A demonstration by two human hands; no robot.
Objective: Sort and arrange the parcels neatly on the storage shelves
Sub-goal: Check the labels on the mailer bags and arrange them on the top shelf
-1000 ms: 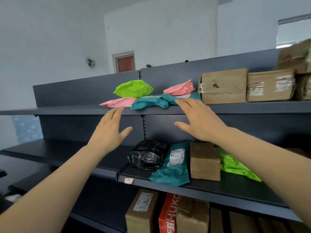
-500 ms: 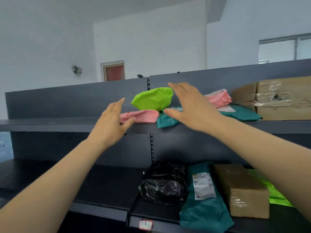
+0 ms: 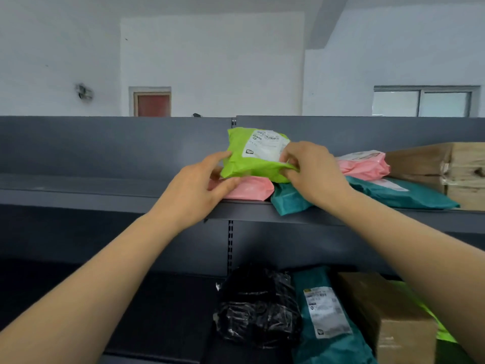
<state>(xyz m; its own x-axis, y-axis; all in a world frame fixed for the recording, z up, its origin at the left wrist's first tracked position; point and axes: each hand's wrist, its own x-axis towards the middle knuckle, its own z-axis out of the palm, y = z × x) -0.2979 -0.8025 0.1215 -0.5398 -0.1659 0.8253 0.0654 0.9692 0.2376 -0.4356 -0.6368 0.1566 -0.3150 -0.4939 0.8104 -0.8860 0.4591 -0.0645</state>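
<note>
Since a moment ago the left grip [image 3: 194, 191] and right grip [image 3: 313, 174] have closed in on the green parcel [image 3: 250, 160], which is now tipped up so its white label faces out. It sits mid-frame on the top shelf [image 3: 105, 191], resting over a pink parcel [image 3: 249, 191] and a teal parcel [image 3: 409, 196]. The right grip pinches its right edge with curled fingers. The left grip seems to clasp its lower left corner between thumb and fingers, though the contact is partly hidden. At right lie a second pink parcel [image 3: 364, 166] and a cardboard box [image 3: 420, 164]. At lower right, the lower shelf [image 3: 162, 311] carries a black parcel [image 3: 259, 311], a labelled teal parcel [image 3: 330, 345] and a brown box [image 3: 388, 311].
</note>
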